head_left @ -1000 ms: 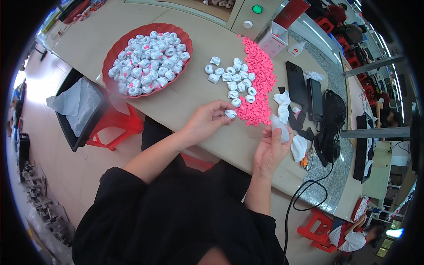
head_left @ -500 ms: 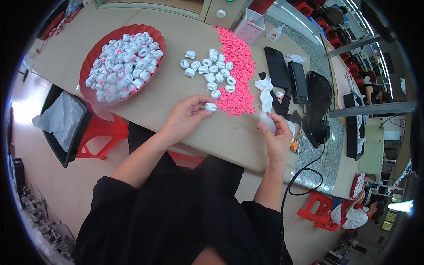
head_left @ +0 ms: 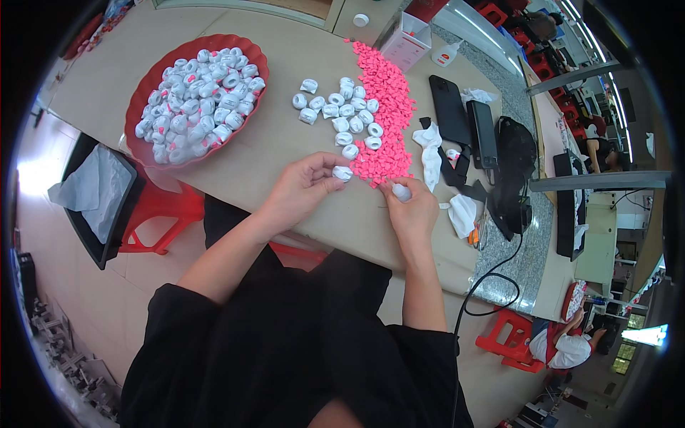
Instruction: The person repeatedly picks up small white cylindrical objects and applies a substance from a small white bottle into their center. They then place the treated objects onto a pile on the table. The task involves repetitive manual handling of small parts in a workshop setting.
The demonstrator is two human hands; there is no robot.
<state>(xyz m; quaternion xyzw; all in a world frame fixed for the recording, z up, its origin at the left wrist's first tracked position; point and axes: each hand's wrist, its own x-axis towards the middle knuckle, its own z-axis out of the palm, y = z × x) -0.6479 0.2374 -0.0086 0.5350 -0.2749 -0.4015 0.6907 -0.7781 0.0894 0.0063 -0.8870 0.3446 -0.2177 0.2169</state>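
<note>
My left hand (head_left: 307, 184) pinches a small white ring-shaped roll (head_left: 342, 173) between thumb and fingers. Just right of it, my right hand (head_left: 417, 214) is closed around a small, smooth, whitish rounded object (head_left: 402, 192), perhaps a little bottle. Its thumb and index fingertips meet at the near edge of a heap of small pink pieces (head_left: 385, 93); whether they pinch a pink piece I cannot tell. Several more white rolls (head_left: 347, 110) lie beyond my left hand, against the pink heap. A crumpled white cloth or tissue (head_left: 429, 157) lies beyond my right hand.
At the left stands a scalloped red basin (head_left: 262, 60) full of white rolls, some with pink bits. To the right lie a black phone (head_left: 448, 107), a black case (head_left: 481, 135), a black bag (head_left: 514, 157) and a cable. A pink-white box (head_left: 407, 46) and white bottle (head_left: 446, 54) stand behind.
My right hand has moved left from beside the white cloth to the pink heap's near edge, carrying the whitish object. My left hand has stayed nearly still with its roll.
</note>
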